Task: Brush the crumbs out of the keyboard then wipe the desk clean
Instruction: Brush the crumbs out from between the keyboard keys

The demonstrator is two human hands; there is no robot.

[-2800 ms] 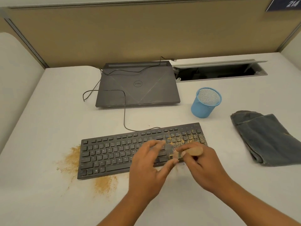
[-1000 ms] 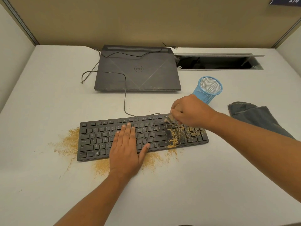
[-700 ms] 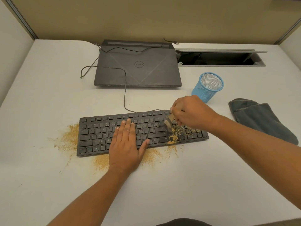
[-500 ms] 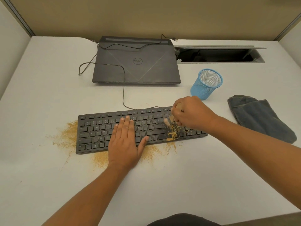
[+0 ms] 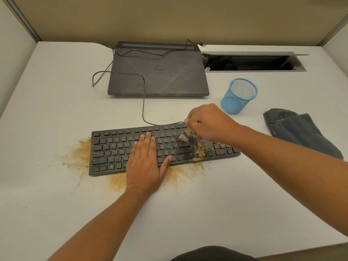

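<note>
A black keyboard (image 5: 113, 149) lies on the white desk (image 5: 188, 213). My left hand (image 5: 146, 162) rests flat on its middle keys, fingers straight. My right hand (image 5: 209, 122) grips a small wooden-handled brush (image 5: 185, 135), bristles down on the keys right of centre. Tan crumbs (image 5: 202, 151) cover the keys on the right part of the keyboard. More crumbs lie on the desk along the front edge (image 5: 175, 175) and at the left end (image 5: 79, 155). A folded blue-grey cloth (image 5: 299, 132) lies to the right.
A closed dark laptop (image 5: 158, 72) sits behind the keyboard, with the keyboard cable (image 5: 143, 102) running over it. A blue mesh cup (image 5: 239, 96) stands right of it. An open cable hatch (image 5: 252, 62) is at the back right. Partition walls enclose the desk.
My left hand let go of the brush and laid itself flat on the keyboard. My right hand has drawn the brush over the right-hand keys, and more crumbs lie before the front edge.
</note>
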